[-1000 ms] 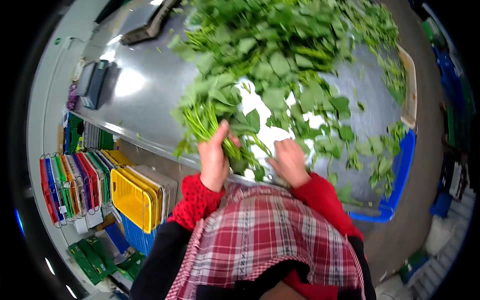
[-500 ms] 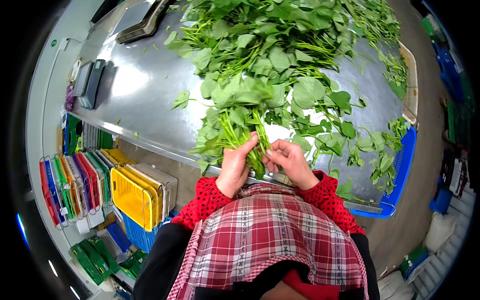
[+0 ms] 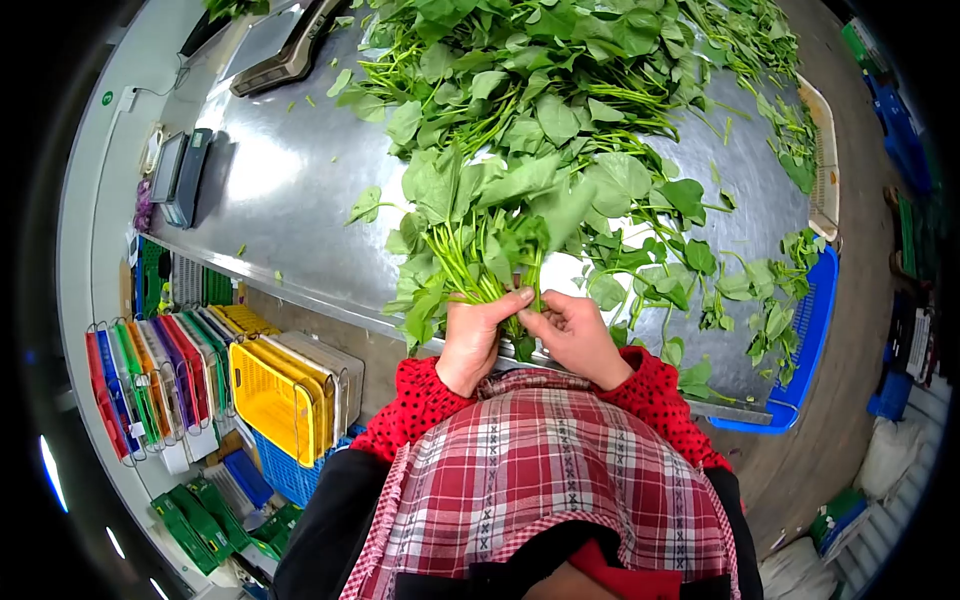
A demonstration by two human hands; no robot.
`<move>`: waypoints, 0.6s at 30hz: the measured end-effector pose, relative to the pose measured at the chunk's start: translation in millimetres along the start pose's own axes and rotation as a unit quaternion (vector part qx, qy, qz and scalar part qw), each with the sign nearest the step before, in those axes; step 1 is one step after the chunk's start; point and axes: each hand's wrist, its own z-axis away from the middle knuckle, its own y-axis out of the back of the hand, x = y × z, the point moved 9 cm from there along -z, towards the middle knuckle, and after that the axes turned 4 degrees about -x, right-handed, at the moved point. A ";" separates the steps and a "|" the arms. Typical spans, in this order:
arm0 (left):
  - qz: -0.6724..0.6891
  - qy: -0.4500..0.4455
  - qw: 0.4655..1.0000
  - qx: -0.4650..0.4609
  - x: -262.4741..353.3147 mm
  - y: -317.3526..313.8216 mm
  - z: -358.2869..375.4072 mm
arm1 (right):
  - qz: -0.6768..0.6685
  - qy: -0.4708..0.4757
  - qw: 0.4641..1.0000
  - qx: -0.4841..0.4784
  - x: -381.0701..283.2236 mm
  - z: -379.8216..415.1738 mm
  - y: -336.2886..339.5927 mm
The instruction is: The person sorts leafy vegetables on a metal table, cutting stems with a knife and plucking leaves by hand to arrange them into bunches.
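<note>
My left hand (image 3: 472, 342) is wrapped round a bunch of leafy green stems (image 3: 462, 258), its leaves fanning out away from me over the table's near edge. Close beside it, my right hand (image 3: 580, 343) pinches a leafy stem (image 3: 537, 268) with thumb and finger, touching the bunch's right side. The fingertips of both hands nearly meet, and the lower stem ends are partly hidden behind them. Beyond the bunch lies a large heap of the same greens (image 3: 545, 110) on the metal table (image 3: 300, 200).
Scales (image 3: 285, 50) and a dark device (image 3: 183, 178) stand on the table's left. Loose sprigs (image 3: 770, 290) hang over a blue crate (image 3: 812, 340) at right. Below left are yellow baskets (image 3: 270, 385) and a rack of coloured crates (image 3: 150, 385).
My right hand has moved slightly left and down, closer to my left hand. The bunch's leaves have shifted and spread upward. The view has moved slightly.
</note>
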 end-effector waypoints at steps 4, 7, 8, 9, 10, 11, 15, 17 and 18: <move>0.012 -0.025 1.000 -0.001 8.4 -3.4 4.2 | -0.278 -0.010 0.959 0.057 17.2 -0.3 -3.8; 0.023 -0.042 0.999 0.006 8.3 -3.6 5.4 | -0.427 -0.050 0.896 0.113 24.7 2.0 -0.7; 0.023 -0.041 0.999 0.006 7.5 -3.6 4.8 | -0.463 -0.039 0.874 0.141 29.1 2.1 5.1; 0.029 -0.092 0.995 0.037 17.1 2.5 4.9 | -0.372 0.055 0.916 0.139 22.8 3.6 26.1; 0.034 -0.145 0.987 0.067 28.2 9.2 4.1 | -0.581 0.055 0.791 0.181 69.0 -1.0 48.4; 0.015 -0.183 0.982 0.056 46.6 23.8 0.3 | -0.634 0.085 0.726 0.251 72.0 7.5 84.0; 0.021 -0.083 0.996 -0.009 52.7 26.4 -3.3 | -0.499 -0.020 0.855 0.138 32.9 7.1 66.3; -0.016 -0.017 0.999 -0.043 21.4 15.7 -5.5 | -0.365 -0.018 0.929 0.050 2.9 -11.2 24.3; -0.001 0.002 0.999 -0.038 18.9 1.4 3.6 | -0.298 -0.016 0.954 0.038 6.5 -22.7 16.1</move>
